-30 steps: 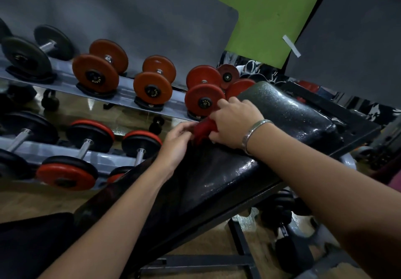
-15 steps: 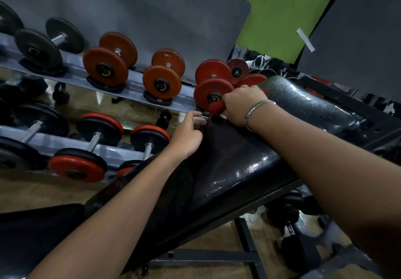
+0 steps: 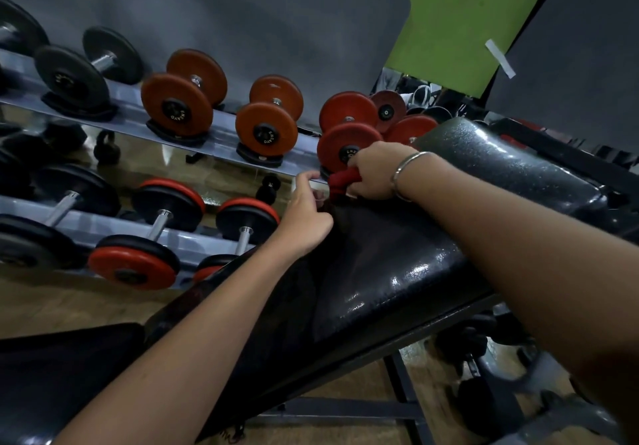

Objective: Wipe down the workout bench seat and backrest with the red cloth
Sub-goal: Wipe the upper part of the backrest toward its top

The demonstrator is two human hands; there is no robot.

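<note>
The black padded backrest [image 3: 397,271] of the workout bench slopes up from lower left to upper right, glossy and wet-looking. The seat pad [image 3: 62,375] lies dark at the lower left. My right hand [image 3: 377,171], with a silver bracelet on the wrist, grips the bunched red cloth [image 3: 340,183] at the backrest's far left edge. My left hand [image 3: 306,214] rests just below it on the same edge, fingers curled over the pad's rim, close to the cloth; whether it pinches a corner is unclear.
A two-tier rack [image 3: 221,143] of orange, red and black dumbbells stands right behind the bench. A small kettlebell [image 3: 107,149] sits on the floor. The bench's steel frame [image 3: 349,410] and more dumbbells [image 3: 484,399] lie below at right.
My right hand has carried the cloth from the pad's surface up to its far edge. My left hand followed along the rim. The view shifted slightly.
</note>
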